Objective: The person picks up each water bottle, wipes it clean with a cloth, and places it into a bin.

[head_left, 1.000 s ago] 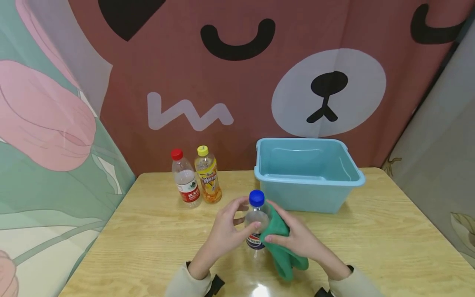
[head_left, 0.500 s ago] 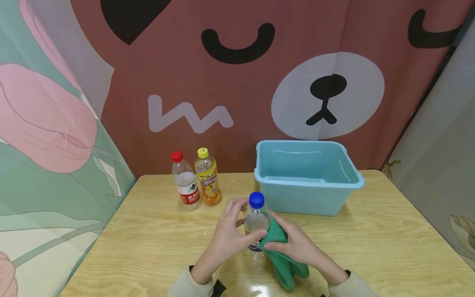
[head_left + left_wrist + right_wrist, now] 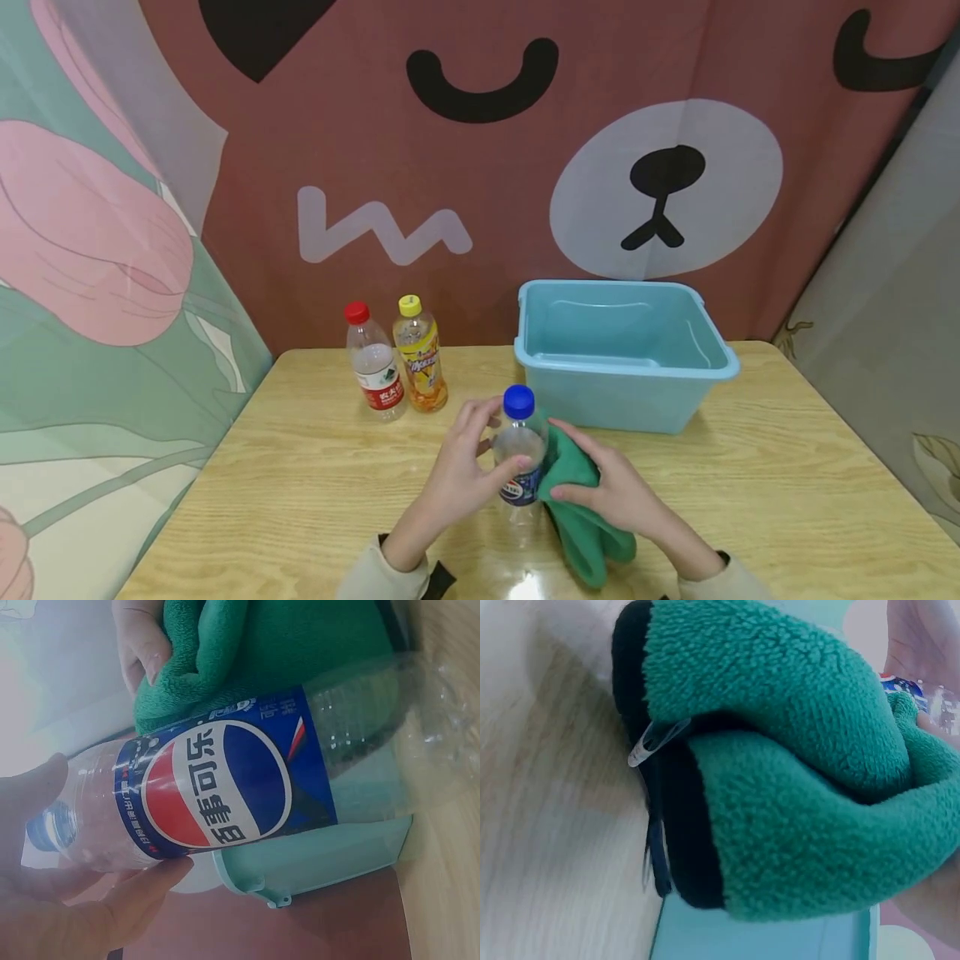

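A clear plastic Pepsi bottle [image 3: 519,454] with a blue cap and a blue label stands upright on the table. My left hand [image 3: 472,467] grips its upper part, thumb across the front and fingers behind; in the left wrist view the label [image 3: 225,776] shows plainly. On the bottle's right side, my right hand [image 3: 611,483] holds a bunched green towel [image 3: 573,475] beside it. The towel's lower folds hang toward the table. In the right wrist view the fluffy towel [image 3: 802,817], with its black edge, hides most of that hand.
A light blue plastic bin [image 3: 615,396] stands behind the hands, to the right. At the back left are a red-capped water bottle [image 3: 381,375] and a yellow-capped drink bottle [image 3: 422,358], side by side. The wooden table [image 3: 300,500] ends at a patterned curtain [image 3: 375,167].
The right hand and towel have shifted slightly right, off the bottle's front, so more of the label shows. The left hand keeps its hold on the bottle.
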{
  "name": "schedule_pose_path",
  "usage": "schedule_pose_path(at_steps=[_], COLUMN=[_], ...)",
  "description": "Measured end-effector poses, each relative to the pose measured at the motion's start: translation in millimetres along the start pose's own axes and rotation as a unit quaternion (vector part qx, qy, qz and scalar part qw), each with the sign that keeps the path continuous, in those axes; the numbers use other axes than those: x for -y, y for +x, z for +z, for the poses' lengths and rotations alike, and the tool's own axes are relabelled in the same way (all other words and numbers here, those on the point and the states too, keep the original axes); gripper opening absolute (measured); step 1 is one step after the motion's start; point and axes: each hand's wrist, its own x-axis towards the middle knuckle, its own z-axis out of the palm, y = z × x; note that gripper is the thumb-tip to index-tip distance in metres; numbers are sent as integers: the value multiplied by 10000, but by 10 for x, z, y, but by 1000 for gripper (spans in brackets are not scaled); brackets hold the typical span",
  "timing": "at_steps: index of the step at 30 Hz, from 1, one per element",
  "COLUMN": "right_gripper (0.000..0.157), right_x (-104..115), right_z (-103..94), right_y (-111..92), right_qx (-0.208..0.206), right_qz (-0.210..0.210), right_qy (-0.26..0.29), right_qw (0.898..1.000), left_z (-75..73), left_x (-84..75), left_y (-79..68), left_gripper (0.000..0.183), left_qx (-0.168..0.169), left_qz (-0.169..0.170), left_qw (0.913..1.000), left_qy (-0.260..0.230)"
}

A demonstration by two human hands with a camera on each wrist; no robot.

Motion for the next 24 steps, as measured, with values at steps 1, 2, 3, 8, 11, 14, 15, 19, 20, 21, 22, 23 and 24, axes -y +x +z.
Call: schedule_pose_path(at_steps=[1, 2, 3, 8, 11, 14, 15, 19, 20, 21, 22, 23, 24], right_gripper=[74, 73, 73, 73, 73, 74, 74, 75, 75, 75, 75, 75, 75], right_x=[10, 22, 36, 118, 165, 191, 198, 211, 218, 221, 224, 230, 239], right_z=[-16, -35, -56, -204, -305, -387, -406, -445, -447, -450, -452, -454, -455], right_y=[-8, -14, -20, -35, -36, -38, -38, -31, -25, -19, -14, -9, -2], right_qx=[-8, -38, -74, -250, -358, -465, -513, -601, -600, -600, -587, -564, -542], right_qz=[-5, -5, -9, -72, -163, -236, -274, -383, -428, -443, -443, -452, -474], right_qy=[-17, -47, -86, -227, -254, -339, -399, -527, -538, -532, -518, -505, -508], right_qw=[10000, 10000, 9999, 9994, 9989, 9981, 9975, 9961, 9958, 9958, 9959, 9961, 9961], left_z=[-3, -5, -9, -26, -31, -39, -42, -53, -55, -57, -60, -63, -68], left_x=[0, 0, -1, 2, 10, 12, 12, 14, 13, 15, 17, 20, 20], left_y=[-2, -3, -3, 0, 3, 5, 8, 20, 24, 28, 31, 34, 37], left_gripper=[61, 61, 62, 65, 67, 65, 64, 60, 59, 58, 57, 57, 56], left_qx=[16, 29, 47, 106, 108, 102, 113, 208, 242, 279, 319, 361, 402], left_qz=[-1, -9, -22, -156, -238, -251, -265, -326, -352, -361, -368, -377, -384], left_qw=[10000, 10000, 10000, 9997, 9993, 9990, 9989, 9976, 9971, 9967, 9964, 9960, 9956], left_qy=[-27, -45, -65, -184, -248, -343, -383, -571, -623, -676, -701, -728, -749])
